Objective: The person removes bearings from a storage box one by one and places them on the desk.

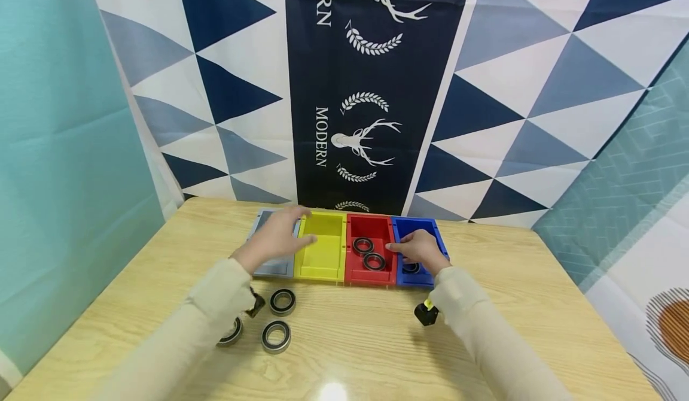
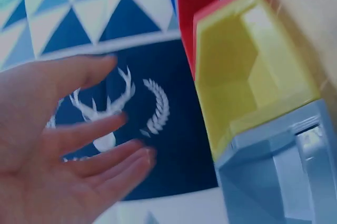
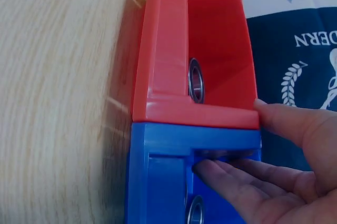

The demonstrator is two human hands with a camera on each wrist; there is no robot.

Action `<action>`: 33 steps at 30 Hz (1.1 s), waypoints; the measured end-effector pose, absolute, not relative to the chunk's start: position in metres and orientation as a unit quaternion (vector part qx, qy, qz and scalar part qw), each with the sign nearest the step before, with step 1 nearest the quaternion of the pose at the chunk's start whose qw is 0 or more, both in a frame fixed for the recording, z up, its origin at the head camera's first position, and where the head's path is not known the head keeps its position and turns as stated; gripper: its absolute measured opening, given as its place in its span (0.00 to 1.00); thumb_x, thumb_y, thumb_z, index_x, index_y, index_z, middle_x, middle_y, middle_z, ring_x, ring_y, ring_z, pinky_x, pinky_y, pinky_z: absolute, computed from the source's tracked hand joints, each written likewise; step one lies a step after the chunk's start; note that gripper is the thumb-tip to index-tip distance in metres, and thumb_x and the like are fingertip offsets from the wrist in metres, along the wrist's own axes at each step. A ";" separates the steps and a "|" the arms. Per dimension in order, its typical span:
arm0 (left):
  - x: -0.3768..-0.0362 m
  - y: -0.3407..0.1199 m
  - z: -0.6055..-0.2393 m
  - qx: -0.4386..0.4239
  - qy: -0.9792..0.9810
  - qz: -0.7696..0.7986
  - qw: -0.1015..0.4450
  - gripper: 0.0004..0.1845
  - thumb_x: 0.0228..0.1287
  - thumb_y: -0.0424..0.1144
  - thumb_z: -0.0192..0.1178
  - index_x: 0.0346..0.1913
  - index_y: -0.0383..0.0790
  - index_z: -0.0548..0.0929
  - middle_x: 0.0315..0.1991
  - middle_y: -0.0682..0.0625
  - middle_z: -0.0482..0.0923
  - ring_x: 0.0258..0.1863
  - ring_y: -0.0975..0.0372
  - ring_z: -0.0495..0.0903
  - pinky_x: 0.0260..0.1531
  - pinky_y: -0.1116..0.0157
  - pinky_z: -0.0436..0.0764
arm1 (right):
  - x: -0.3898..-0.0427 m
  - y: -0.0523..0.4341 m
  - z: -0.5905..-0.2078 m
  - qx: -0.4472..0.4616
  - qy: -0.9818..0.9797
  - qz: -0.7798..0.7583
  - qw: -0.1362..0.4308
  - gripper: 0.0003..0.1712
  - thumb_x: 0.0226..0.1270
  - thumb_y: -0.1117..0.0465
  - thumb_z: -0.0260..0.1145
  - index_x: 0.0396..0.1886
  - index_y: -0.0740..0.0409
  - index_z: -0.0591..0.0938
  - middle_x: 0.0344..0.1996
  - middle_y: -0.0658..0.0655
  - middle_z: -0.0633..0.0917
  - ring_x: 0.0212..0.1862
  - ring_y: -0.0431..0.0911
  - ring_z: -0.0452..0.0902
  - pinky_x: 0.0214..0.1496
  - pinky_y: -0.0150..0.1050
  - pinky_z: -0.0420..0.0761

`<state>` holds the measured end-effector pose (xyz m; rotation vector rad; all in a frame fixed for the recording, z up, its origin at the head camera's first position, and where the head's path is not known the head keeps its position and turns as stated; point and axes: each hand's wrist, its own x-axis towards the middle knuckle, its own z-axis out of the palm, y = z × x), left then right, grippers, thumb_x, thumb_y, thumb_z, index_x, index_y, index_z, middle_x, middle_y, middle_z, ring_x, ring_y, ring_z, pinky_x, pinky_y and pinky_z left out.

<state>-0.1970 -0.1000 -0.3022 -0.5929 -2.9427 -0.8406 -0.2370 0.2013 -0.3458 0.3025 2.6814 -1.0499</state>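
Note:
My left hand (image 1: 277,239) hovers above the grey bin (image 1: 277,267) and the edge of the yellow bin (image 1: 322,257), fingers spread and holding nothing. In the left wrist view, that hand (image 2: 79,140) stands apart from the bins. My right hand (image 1: 420,249) reaches into the blue bin (image 1: 411,226), its fingers extended inside and its thumb by the wall shared with the red bin (image 3: 221,34). No bearing shows between its fingers. One ball bearing (image 3: 195,211) is in the blue bin, partly hidden in the head view. Two bearings (image 1: 363,246) lie in the red bin.
Three bearings lie on the wooden table (image 1: 344,341) at the left: one bearing (image 1: 282,301) near the bins, another bearing (image 1: 276,336) closer, and a third bearing (image 1: 231,333) partly behind my left sleeve. A patterned cloth (image 1: 355,90) hangs behind the row of bins.

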 end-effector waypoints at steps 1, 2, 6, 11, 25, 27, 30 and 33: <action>-0.204 -0.100 -0.304 -0.168 -0.943 -0.287 0.026 0.31 0.63 0.46 0.62 0.66 0.36 0.68 0.66 0.39 0.69 0.62 0.47 0.72 0.61 0.49 0.73 | -0.236 0.200 -0.346 0.103 0.920 -0.358 0.123 0.35 0.61 0.49 0.69 0.57 0.71 0.76 0.57 0.72 0.77 0.47 0.56 0.85 0.58 0.49 0.79; -0.211 -0.100 -0.307 -0.147 -0.940 -0.306 0.037 0.33 0.63 0.47 0.61 0.67 0.36 0.66 0.67 0.38 0.67 0.64 0.46 0.70 0.63 0.49 0.71 | -0.235 0.200 -0.347 0.103 0.921 -0.356 0.123 0.35 0.60 0.48 0.69 0.57 0.71 0.75 0.57 0.72 0.77 0.47 0.56 0.85 0.58 0.49 0.78; -0.229 -0.094 -0.328 -0.092 -0.921 -0.374 0.064 0.37 0.65 0.46 0.59 0.71 0.34 0.58 0.71 0.36 0.58 0.68 0.45 0.64 0.66 0.47 0.67 | -0.231 0.197 -0.347 0.095 0.925 -0.349 0.117 0.36 0.61 0.49 0.69 0.59 0.71 0.74 0.58 0.71 0.77 0.49 0.57 0.84 0.59 0.51 0.78; -0.237 -0.077 -0.357 -0.052 -0.912 -0.397 0.091 0.38 0.66 0.46 0.58 0.71 0.30 0.55 0.71 0.35 0.55 0.69 0.45 0.61 0.68 0.49 0.65 | -0.226 0.193 -0.346 0.079 0.941 -0.315 0.097 0.36 0.60 0.47 0.69 0.58 0.70 0.75 0.57 0.70 0.79 0.50 0.57 0.82 0.56 0.51 0.80; -0.257 -0.072 -0.374 0.008 -0.940 -0.339 -0.021 0.10 0.63 0.34 0.52 0.31 0.26 0.73 0.32 0.37 0.72 0.21 0.56 0.70 0.23 0.66 0.73 | -0.227 0.179 -0.321 -0.013 0.972 -0.230 0.039 0.39 0.62 0.50 0.67 0.65 0.70 0.70 0.61 0.71 0.75 0.59 0.59 0.76 0.58 0.50 0.79; -0.261 -0.075 -0.372 0.000 -0.943 -0.333 -0.028 0.16 0.62 0.31 0.51 0.16 0.37 0.66 0.18 0.46 0.63 0.12 0.62 0.56 0.15 0.69 0.60 | -0.228 0.177 -0.314 -0.039 0.973 -0.223 0.045 0.38 0.62 0.50 0.68 0.64 0.69 0.71 0.60 0.70 0.77 0.58 0.59 0.76 0.57 0.49 0.80; -0.264 -0.080 -0.366 -0.009 -0.950 -0.311 -0.030 0.23 0.60 0.30 0.52 0.09 0.44 0.60 0.09 0.54 0.52 0.09 0.65 0.50 0.12 0.70 0.55 | -0.232 0.176 -0.306 -0.083 0.972 -0.212 0.056 0.36 0.61 0.50 0.68 0.63 0.68 0.73 0.58 0.68 0.79 0.58 0.59 0.76 0.57 0.48 0.80; -0.266 -0.081 -0.363 -0.022 -0.957 -0.288 -0.032 0.23 0.59 0.30 0.55 0.10 0.45 0.60 0.08 0.55 0.51 0.09 0.65 0.52 0.13 0.70 0.57 | -0.235 0.175 -0.298 -0.136 0.968 -0.188 0.090 0.33 0.62 0.51 0.68 0.61 0.66 0.75 0.58 0.67 0.80 0.59 0.58 0.77 0.57 0.47 0.81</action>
